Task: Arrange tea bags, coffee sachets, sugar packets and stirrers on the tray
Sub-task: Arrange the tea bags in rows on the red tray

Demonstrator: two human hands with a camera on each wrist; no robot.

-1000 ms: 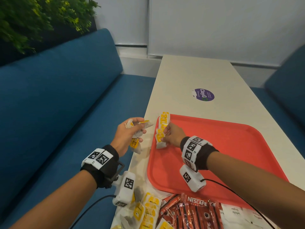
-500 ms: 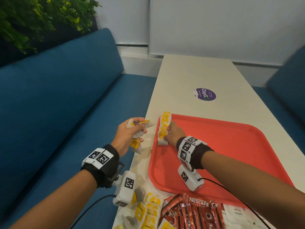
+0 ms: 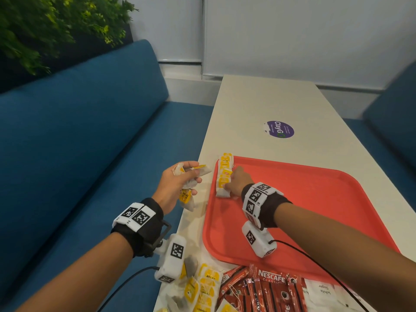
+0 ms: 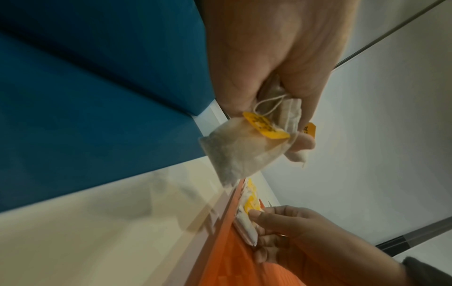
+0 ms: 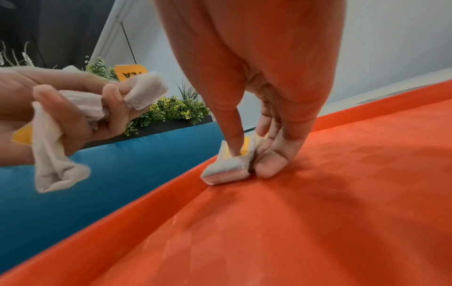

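A red tray (image 3: 315, 210) lies on the white table (image 3: 258, 102). A row of tea bags (image 3: 224, 174) with yellow tags lies flat along the tray's left edge. My right hand (image 3: 234, 183) holds its near end, with one digit pressing on top and the other fingers against its right side (image 5: 252, 160). My left hand (image 3: 186, 179) hovers just left of the tray and grips a bunch of tea bags (image 4: 239, 151), one of which dangles below the fingers (image 3: 188, 199).
At the table's near edge lie a loose pile of tea bags (image 3: 202, 287), red Nescafé sachets (image 3: 265, 287) and white sugar packets (image 3: 322, 289). A purple sticker (image 3: 279, 129) is beyond the tray. A blue sofa (image 3: 78, 143) runs along the left.
My right hand has lowered the row of tea bags from a lifted, tilted pose to lying flat by the tray's left rim. The left hand has stayed put.
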